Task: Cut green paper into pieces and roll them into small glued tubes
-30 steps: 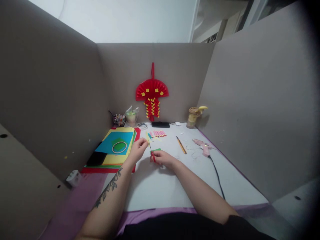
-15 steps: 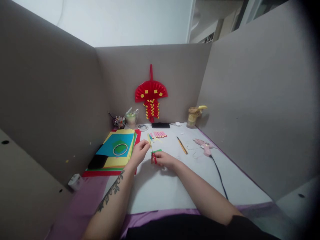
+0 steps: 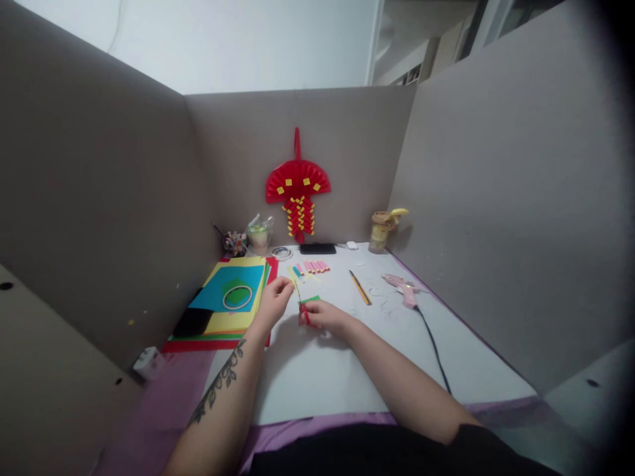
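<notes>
My right hand is closed round the red handles of a pair of scissors, whose thin blades point away from me. Just left of the blades, my left hand pinches a narrow yellow paper strip; its fingertips partly hide the strip. A small green piece of paper lies behind my right hand. Farther back on the white table is a row of several small pink paper rolls, with a blue-green roll at its left.
To the left lies a stack of coloured paper with a ring on top. A craft knife and a pink glue gun with a cord lie right. Behind are a phone, a cup and a red hanging ornament.
My left hand has shifted slightly left, away from the scissors, and the view has turned a little. Both hands keep their grip.
</notes>
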Demonstrator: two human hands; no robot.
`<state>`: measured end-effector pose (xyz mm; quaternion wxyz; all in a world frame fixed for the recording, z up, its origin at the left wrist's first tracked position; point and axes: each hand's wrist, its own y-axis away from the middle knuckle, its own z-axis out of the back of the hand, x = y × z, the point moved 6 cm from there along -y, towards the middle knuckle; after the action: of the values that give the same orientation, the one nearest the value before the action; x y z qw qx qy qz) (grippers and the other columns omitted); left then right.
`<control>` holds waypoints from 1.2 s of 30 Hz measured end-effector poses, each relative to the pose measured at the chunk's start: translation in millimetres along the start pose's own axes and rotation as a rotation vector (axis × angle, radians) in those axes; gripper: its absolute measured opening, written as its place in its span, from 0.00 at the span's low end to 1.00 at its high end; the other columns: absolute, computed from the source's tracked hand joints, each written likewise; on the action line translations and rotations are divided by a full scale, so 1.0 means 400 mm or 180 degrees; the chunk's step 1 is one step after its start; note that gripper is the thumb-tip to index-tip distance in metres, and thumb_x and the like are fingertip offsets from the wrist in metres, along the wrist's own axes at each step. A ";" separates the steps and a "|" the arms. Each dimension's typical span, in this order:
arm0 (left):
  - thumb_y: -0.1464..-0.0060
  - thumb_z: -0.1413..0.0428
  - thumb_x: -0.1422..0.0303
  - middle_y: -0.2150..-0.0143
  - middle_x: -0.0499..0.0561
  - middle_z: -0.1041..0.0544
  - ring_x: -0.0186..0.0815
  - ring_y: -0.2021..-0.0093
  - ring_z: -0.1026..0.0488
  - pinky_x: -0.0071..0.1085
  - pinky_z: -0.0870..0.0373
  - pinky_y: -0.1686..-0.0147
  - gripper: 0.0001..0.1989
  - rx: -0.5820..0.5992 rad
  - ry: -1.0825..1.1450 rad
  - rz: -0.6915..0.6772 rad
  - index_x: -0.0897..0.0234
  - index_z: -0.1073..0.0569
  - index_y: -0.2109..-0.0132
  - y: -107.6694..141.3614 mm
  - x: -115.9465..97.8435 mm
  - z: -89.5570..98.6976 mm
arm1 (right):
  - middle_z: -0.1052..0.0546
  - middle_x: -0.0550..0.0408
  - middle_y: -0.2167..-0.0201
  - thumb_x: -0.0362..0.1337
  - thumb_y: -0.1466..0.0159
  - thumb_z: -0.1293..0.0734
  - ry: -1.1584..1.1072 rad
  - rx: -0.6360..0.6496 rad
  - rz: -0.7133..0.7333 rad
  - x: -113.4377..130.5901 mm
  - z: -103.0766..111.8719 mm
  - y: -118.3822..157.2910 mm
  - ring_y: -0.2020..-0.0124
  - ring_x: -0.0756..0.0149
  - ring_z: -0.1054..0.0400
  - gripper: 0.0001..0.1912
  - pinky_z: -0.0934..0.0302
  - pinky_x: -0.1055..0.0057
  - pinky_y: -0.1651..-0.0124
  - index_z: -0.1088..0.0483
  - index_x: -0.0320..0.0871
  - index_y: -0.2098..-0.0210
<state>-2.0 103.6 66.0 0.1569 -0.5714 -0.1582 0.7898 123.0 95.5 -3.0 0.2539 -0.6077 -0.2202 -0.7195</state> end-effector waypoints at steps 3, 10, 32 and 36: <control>0.51 0.50 0.65 0.77 0.44 0.37 0.30 0.73 0.40 0.26 0.43 0.72 0.09 -0.0074 -0.0058 -0.0007 0.64 0.36 0.74 0.000 -0.005 0.006 | 0.36 0.62 0.81 0.39 0.45 0.36 0.0051 0.0030 -0.0024 0.002 -0.002 0.002 0.82 0.78 0.48 0.08 0.54 0.79 0.79 0.31 0.39 0.72; 0.50 0.50 0.66 0.78 0.44 0.39 0.30 0.74 0.42 0.25 0.45 0.73 0.09 0.0013 -0.0027 -0.0066 0.64 0.37 0.75 0.001 -0.009 0.001 | 0.37 0.63 0.82 0.39 0.44 0.37 0.0120 0.0066 0.0008 0.010 -0.005 0.005 0.82 0.78 0.48 0.08 0.55 0.79 0.79 0.31 0.39 0.71; 0.49 0.50 0.66 0.77 0.44 0.37 0.30 0.74 0.41 0.25 0.43 0.73 0.08 0.0064 0.0016 -0.0030 0.64 0.35 0.74 0.005 -0.006 -0.005 | 0.35 0.61 0.80 0.39 0.45 0.36 0.0118 0.0019 0.0017 0.012 -0.005 0.005 0.80 0.77 0.47 0.09 0.53 0.79 0.78 0.30 0.39 0.72; 0.50 0.50 0.66 0.77 0.44 0.37 0.30 0.74 0.41 0.25 0.43 0.72 0.08 -0.0029 0.0006 0.0021 0.64 0.35 0.74 0.002 -0.006 0.005 | 0.36 0.62 0.81 0.38 0.44 0.37 0.0153 -0.0002 -0.0015 0.007 -0.003 0.004 0.81 0.78 0.48 0.08 0.54 0.79 0.79 0.30 0.39 0.71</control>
<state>-3.2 101.5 68.3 0.1519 -0.5734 -0.1597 0.7891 122.9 93.2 -0.2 0.2573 -0.5897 -0.2153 -0.7346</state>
